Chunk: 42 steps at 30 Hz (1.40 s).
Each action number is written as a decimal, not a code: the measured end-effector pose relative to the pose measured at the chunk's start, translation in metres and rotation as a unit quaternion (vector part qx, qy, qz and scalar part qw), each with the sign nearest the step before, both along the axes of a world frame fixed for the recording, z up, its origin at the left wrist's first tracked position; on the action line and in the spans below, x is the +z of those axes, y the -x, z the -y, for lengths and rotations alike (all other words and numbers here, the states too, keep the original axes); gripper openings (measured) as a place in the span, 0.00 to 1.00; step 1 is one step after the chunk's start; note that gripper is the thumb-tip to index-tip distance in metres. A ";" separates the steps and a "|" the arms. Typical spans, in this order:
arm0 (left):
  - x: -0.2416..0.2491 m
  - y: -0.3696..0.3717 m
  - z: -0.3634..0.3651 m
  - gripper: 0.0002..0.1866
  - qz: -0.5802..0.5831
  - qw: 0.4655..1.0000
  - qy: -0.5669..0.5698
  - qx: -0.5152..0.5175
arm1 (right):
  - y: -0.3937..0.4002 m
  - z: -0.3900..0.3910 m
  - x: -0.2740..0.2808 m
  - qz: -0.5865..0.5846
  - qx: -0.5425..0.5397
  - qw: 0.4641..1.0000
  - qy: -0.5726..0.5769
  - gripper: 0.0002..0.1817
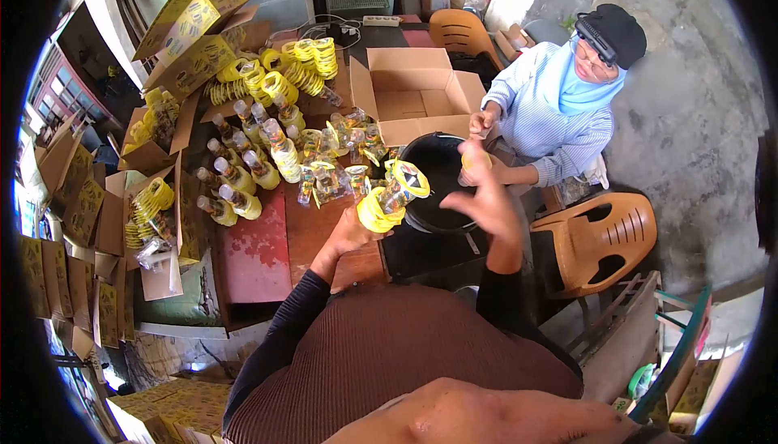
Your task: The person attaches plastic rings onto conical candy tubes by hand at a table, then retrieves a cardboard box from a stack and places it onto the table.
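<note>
My left hand [350, 233] grips a small clear bottle [387, 198] with a yellow label, tilted over the table edge beside a black bucket [438, 181]. My right hand [485, 193] is raised over the bucket with fingers spread and thumb up; something yellow shows at its fingertips, and I cannot tell whether it holds it. Several more yellow-labelled bottles [243, 172] stand and lie on the dark red table [259, 258].
A person in a light blue striped top [551, 112] sits across the bucket, hands near an open cardboard box [413, 91]. Yellow cartons [190, 31] and yellow label rolls [284, 71] crowd the left. An orange plastic chair [604, 237] stands at right.
</note>
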<state>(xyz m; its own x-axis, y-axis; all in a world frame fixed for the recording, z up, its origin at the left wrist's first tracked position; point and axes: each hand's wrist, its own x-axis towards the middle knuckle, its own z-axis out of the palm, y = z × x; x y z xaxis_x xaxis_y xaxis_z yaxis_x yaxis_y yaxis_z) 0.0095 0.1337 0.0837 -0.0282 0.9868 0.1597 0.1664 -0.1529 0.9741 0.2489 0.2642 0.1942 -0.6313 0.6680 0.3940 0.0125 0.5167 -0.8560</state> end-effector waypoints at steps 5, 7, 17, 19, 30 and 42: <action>-0.015 0.003 0.003 0.34 0.006 1.000 -0.013 -0.021 | 0.008 0.018 0.035 -0.251 -0.282 0.916 -0.135 0.32; -0.016 -0.010 0.000 0.35 -0.021 0.999 -0.031 0.005 | 0.018 0.015 -0.026 0.103 -0.175 0.976 -0.084 0.30; -0.015 -0.023 0.004 0.25 -0.065 0.994 0.089 0.023 | 0.074 0.033 -0.110 -0.048 0.166 0.973 0.152 0.29; 0.002 -0.023 0.000 0.23 -0.041 0.991 0.125 0.013 | 0.063 0.030 -0.097 -0.084 0.123 0.974 0.173 0.27; 0.000 -0.028 0.001 0.20 -0.015 0.988 0.152 -0.030 | 0.031 0.051 -0.096 0.009 0.036 0.994 0.106 0.11; -0.024 -0.018 0.005 0.18 -0.053 0.975 0.214 0.024 | 0.051 0.041 -0.142 0.018 0.032 0.989 0.144 0.10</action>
<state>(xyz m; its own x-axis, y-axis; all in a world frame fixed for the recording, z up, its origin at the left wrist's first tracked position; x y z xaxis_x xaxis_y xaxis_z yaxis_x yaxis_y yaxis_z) 0.0275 0.1292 0.0598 -0.0820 0.9618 -0.2611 0.2667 0.2736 0.9241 0.1975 0.2234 0.0521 -0.6861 0.7074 0.1698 0.0204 0.2520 -0.9675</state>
